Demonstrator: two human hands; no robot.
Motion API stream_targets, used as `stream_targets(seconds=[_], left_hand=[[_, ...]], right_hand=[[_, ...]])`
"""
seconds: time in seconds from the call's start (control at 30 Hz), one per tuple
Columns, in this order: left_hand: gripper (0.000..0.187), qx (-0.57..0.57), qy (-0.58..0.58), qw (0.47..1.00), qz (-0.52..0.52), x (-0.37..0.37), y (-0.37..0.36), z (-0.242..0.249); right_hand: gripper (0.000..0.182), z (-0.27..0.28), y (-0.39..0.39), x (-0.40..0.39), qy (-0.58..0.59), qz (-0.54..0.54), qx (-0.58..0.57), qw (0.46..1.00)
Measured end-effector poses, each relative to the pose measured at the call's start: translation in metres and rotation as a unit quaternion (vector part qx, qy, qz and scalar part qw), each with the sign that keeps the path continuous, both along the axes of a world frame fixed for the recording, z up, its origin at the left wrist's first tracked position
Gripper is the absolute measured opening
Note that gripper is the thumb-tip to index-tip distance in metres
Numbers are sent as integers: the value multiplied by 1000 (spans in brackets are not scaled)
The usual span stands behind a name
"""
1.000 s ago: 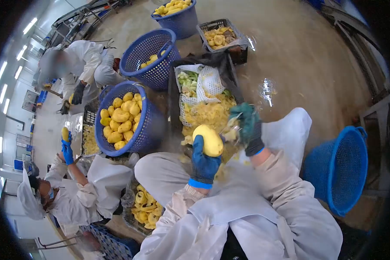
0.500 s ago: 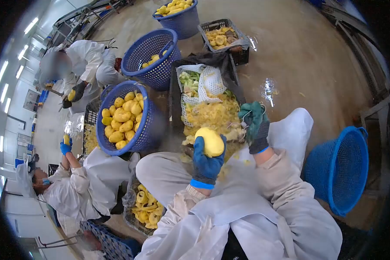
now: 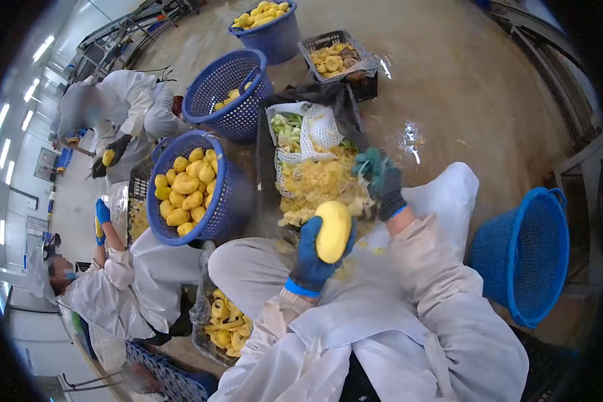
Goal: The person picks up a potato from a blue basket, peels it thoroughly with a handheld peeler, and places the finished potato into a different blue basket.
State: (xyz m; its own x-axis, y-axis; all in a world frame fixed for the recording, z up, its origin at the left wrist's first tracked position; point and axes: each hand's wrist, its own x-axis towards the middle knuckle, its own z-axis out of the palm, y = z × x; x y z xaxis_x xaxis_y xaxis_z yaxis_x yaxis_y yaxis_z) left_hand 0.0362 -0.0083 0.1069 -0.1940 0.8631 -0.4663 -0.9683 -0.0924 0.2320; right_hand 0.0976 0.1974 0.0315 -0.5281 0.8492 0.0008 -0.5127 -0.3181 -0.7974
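Observation:
My left hand point(image 3: 315, 258), in a blue glove, is wrapped round a smooth yellow peeled potato point(image 3: 333, 232) held upright over my lap. To its upper right is my right hand point(image 3: 382, 184), in a dark glove with green over the fingers. Its fingers are curled closed round a small metal tool that looks like a peeler, mostly hidden and blurred now. Both hands are at the near edge of a black crate point(image 3: 266, 175) holding a heap of pale yellow peelings point(image 3: 321, 181), green scraps and white foam netting point(image 3: 318, 127).
Left of the crate stands a blue basket point(image 3: 222, 201) of yellow potatoes; more baskets point(image 3: 258, 94) and a scrap crate point(image 3: 368, 65) stand beyond. A blue basket point(image 3: 516, 258) is at my right. Two co-workers point(image 3: 141, 100) sit at left. A crate of yellow pieces point(image 3: 224, 328) is beside my left leg.
The potato has turned from tilted to upright in my left hand, which has shifted slightly lower. My right hand has moved a little left and up, and the view has shifted slightly.

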Motion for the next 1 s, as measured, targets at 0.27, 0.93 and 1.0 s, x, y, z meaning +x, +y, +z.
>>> stream_targets(seconds=[0.27,0.93,1.0], left_hand=[[59,74,253,962,-77,0,-7,-5],[65,16,430,903,5,-3,-10,10],[67,7,430,903,2,0,-10,16]], right_hand=[[11,-9,-4,-3,119,43,-87,988],[27,12,-5,4,185,79,-114,973],[22,56,-40,6,-35,-1,77,996]])
